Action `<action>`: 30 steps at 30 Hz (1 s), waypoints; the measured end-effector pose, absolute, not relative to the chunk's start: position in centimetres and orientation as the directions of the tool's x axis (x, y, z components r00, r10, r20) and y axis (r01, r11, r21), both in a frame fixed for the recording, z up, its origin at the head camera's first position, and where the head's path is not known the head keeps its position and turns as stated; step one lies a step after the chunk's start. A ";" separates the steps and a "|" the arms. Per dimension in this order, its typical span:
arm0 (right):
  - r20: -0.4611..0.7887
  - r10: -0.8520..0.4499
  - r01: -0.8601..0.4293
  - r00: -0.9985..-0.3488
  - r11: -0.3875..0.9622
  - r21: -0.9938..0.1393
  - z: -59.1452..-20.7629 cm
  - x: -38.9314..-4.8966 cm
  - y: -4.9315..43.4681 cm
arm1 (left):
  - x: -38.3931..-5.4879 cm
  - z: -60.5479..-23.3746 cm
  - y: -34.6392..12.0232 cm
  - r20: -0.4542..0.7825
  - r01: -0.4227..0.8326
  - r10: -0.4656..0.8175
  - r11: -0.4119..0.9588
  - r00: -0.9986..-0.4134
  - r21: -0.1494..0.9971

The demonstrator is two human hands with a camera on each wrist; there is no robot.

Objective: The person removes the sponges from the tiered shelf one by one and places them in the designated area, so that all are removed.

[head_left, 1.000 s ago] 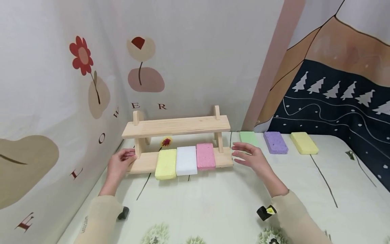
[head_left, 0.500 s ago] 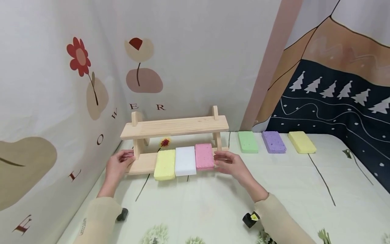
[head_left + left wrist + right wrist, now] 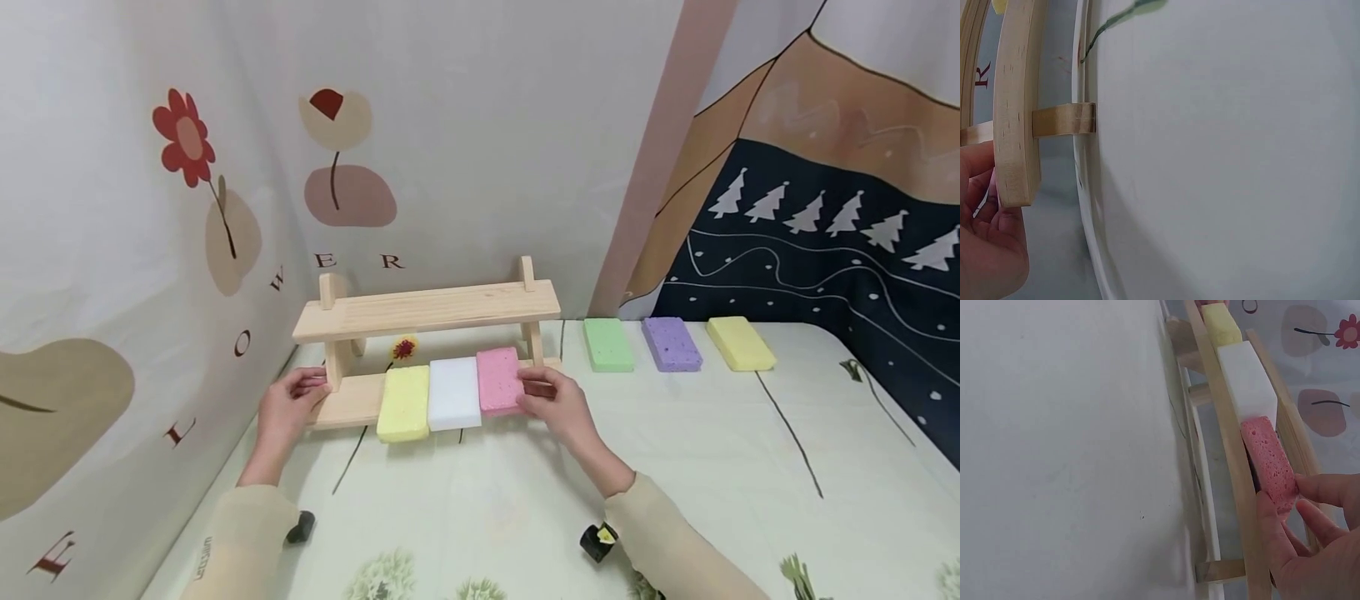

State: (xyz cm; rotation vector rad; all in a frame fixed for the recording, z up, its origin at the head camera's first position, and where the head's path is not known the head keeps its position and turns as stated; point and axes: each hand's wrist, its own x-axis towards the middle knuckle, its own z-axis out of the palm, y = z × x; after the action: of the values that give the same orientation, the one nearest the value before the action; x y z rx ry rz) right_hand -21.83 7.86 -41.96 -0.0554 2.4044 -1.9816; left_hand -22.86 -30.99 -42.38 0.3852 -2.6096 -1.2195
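Observation:
A two-tier wooden shelf (image 3: 427, 310) stands near the back wall. Across its lower board lie a yellow sponge (image 3: 403, 403), a white sponge (image 3: 454, 393) and a pink sponge (image 3: 498, 381), side by side. With thumb and fingers, my right hand (image 3: 557, 402) pinches the right end of the pink sponge; the right wrist view shows fingertips on the pink sponge (image 3: 1270, 464) close up. At the lower board's left end, my left hand (image 3: 288, 410) grips the wood. In the left wrist view its fingers curl behind the board (image 3: 1015, 119), partly hidden.
To the right of the shelf lie a green sponge (image 3: 608, 344), a purple sponge (image 3: 672, 343) and another yellow sponge (image 3: 741, 343) in a row on the pale cloth (image 3: 697, 442). Printed curtains (image 3: 480, 150) hang behind and on the left, close to the shelf.
My right hand has come left from beyond the shelf's right end and taken hold of the pink sponge, which is now slightly tilted. My left hand keeps its place on the shelf.

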 end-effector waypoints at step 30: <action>0.018 -0.052 -0.029 -0.999 0.234 -0.972 -40.2 -20.3 15.8 | -22.9 -42.4 -30.9 0.089 -0.150 -0.342 0.614 -0.936 0.775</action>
State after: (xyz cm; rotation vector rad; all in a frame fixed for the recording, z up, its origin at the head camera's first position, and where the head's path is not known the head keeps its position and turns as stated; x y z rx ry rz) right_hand -20.28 15.78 -40.17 -0.0806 2.4530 -1.9317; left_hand -22.87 -30.86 -42.39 0.4048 -2.6117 -1.2224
